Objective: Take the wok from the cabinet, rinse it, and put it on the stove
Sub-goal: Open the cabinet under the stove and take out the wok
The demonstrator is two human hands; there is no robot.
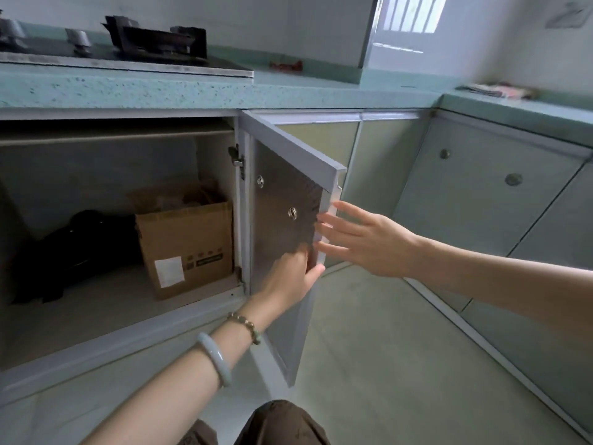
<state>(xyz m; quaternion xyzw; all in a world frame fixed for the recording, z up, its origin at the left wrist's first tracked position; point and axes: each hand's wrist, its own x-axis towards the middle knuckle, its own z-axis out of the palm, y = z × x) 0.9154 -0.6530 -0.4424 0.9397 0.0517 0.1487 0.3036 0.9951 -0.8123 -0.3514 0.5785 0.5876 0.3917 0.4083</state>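
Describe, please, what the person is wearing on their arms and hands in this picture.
Both forearms are bare, with no sleeves in view. The left wrist carries two pieces: a smooth, pale green bangle further up the arm, and a bracelet of greenish and brown beads nearer the left hand. The right hand and its wrist show no jewellery or gloves.

— Item one, the cabinet?
— A pale grey, metal-framed under-counter cabinet [128, 335], standing open. Its hinged door [282, 213], with a dull textured inner panel, is swung out to the right.

— The wok?
— A black, rounded shape [80, 248] lies on the cabinet floor at the left, deep in shadow; its outline is too dark to confirm.

— The stove?
— A flat, grey-edged gas stove [179, 64] sits on the speckled turquoise countertop directly above the cabinet. A black pan support [160, 38] rests upon it, bare.
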